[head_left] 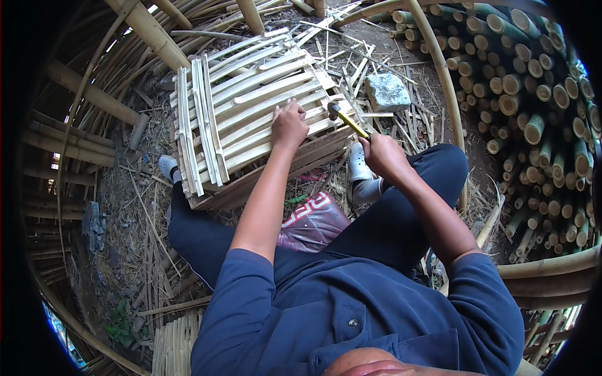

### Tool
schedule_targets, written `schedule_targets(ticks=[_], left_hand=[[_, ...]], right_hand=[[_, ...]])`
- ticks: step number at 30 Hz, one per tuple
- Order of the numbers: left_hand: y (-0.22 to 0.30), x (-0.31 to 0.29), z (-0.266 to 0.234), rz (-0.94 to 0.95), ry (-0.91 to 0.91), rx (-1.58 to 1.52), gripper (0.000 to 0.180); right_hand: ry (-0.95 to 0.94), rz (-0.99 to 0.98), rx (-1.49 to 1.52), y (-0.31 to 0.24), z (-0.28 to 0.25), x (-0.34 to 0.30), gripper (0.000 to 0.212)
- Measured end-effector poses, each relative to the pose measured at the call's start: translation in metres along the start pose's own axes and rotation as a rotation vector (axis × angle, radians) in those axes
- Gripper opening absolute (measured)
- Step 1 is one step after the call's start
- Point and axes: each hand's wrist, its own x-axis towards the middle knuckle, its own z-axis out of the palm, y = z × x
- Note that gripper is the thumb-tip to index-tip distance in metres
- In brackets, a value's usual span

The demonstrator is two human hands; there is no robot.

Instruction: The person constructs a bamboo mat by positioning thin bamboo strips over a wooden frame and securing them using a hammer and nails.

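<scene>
The person wore a dark navy shirt (401, 301) with short sleeves (235, 285) that ended above the elbows. Stitched seams ran across its front, where a small round button (353, 323) fastened a patch of the same cloth. The trousers (407, 207) were dark too, with a thin pale line along the left leg. Light-coloured clogs (360, 164), pierced with holes, covered greyish socks (371, 189).
</scene>
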Motion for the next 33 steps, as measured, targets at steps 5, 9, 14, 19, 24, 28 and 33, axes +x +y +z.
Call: schedule_targets(ticks=[5, 9, 14, 19, 24, 28, 33], left_hand=[[-0.012, -0.002, -0.004, 0.034, 0.055, 0.027, 0.011], [0.000, 0.002, 0.001, 0.024, 0.037, 0.010, 0.009], [-0.007, 0.000, 0.003, 0.023, 0.059, -0.008, 0.009], [-0.011, -0.004, -0.005, 0.014, 0.057, 0.012, 0.010], [0.001, -0.001, 0.003, 0.005, 0.038, -0.027, 0.009], [-0.010, -0.005, -0.001, 0.003, 0.061, -0.023, 0.009], [-0.006, -0.003, -0.004, 0.002, 0.076, -0.037, 0.009]], right_hand=[[0.205, -0.030, 0.183, -0.040, -0.036, -0.015, 0.043], [0.196, 0.042, 0.077, -0.011, 0.017, -0.012, 0.039], [0.112, 0.070, 0.093, -0.022, 0.000, -0.014, 0.043], [0.335, 0.062, 0.217, -0.046, -0.013, -0.023, 0.041], [0.017, 0.131, 0.074, -0.013, 0.039, -0.016, 0.042], [0.206, 0.046, 0.137, -0.032, 0.002, -0.017, 0.040], [0.394, 0.026, 0.204, -0.038, 0.011, -0.016, 0.035]])
